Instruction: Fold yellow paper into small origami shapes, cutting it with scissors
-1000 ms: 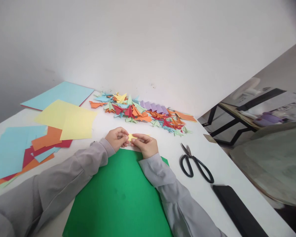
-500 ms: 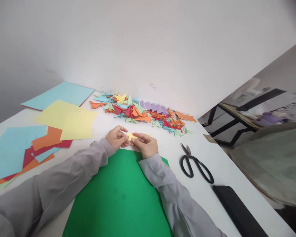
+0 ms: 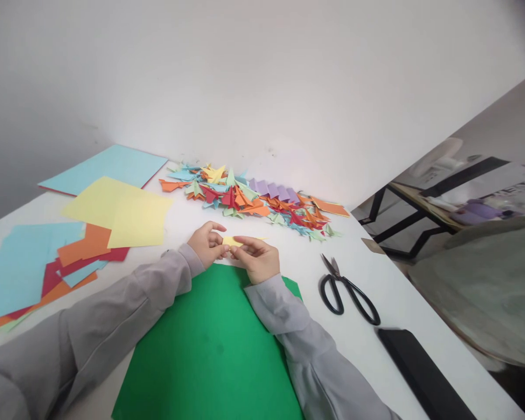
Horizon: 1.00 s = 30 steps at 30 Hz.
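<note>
A small piece of folded yellow paper (image 3: 231, 241) is held between my two hands, just beyond the far edge of a green sheet (image 3: 214, 344). My left hand (image 3: 207, 245) pinches its left side between thumb and a curled finger, with the index finger lifted off. My right hand (image 3: 261, 258) grips its right side between thumb and fingers and covers part of it. A thin yellow tip shows past the right fingers. Behind my hands lies a long heap of small folded paper figures (image 3: 231, 197) in several colours.
Black-handled scissors (image 3: 347, 289) lie open on the white table (image 3: 354, 356) to the right, beyond a black flat object (image 3: 424, 373). Yellow sheets (image 3: 135, 219), a light-blue sheet (image 3: 109, 169) and coloured paper pieces (image 3: 90, 242) spread over the left. A white wall (image 3: 262, 87) stands behind.
My left index finger has lifted and drawn back from the yellow paper, showing more of it. Both hands stay in nearly the same place.
</note>
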Available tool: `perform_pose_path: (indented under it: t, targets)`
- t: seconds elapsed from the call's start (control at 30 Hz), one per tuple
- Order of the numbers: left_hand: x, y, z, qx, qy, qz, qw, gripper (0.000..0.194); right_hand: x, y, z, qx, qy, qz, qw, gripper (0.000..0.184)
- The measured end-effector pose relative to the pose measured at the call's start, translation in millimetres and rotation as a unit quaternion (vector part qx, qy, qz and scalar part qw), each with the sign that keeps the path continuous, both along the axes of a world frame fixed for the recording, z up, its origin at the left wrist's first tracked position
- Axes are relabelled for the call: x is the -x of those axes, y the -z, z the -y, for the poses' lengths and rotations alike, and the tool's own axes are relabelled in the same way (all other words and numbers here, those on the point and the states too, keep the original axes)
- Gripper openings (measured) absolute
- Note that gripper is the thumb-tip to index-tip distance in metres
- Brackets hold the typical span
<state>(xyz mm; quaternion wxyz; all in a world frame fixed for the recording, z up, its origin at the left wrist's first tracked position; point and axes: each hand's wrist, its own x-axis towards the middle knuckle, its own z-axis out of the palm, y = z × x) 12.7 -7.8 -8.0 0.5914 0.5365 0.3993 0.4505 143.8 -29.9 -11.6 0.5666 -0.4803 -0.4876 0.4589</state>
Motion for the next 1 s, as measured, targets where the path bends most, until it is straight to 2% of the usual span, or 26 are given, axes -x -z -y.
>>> perform_pose_path:
  t: [0.27, 0.6, 0.8, 0.9, 1.0]
  targets:
    - [2.0, -2.5, -3.1, 0.023, -0.006, 0.017, 1.000, 0.039, 4.3, -2.7, 1.6, -0.030, 0.022, 0.022, 0.999, 0.023]
    - [4.6, -6.3, -5.7, 0.065, 0.012, 0.058, 0.996, 0.049, -4.4, 0.7, -4.5, -0.027, 0.001, -0.010, 1.000, 0.025]
    - [4.6, -9.2, -6.3, 0.115, 0.017, 0.094, 0.989, 0.040, -7.4, 5.3, -8.4, -0.031, 0.013, -0.028, 0.999, 0.024]
    - [3.5, -7.4, -5.6, 0.094, 0.021, 0.073, 0.993, 0.035, -6.2, 4.5, -6.7, -0.032, 0.011, -0.015, 0.999, 0.026]
    - [2.2, -4.8, -3.8, 0.051, 0.017, 0.048, 0.997, 0.037, -5.1, 2.1, -4.2, -0.031, 0.000, -0.005, 1.000, 0.027]
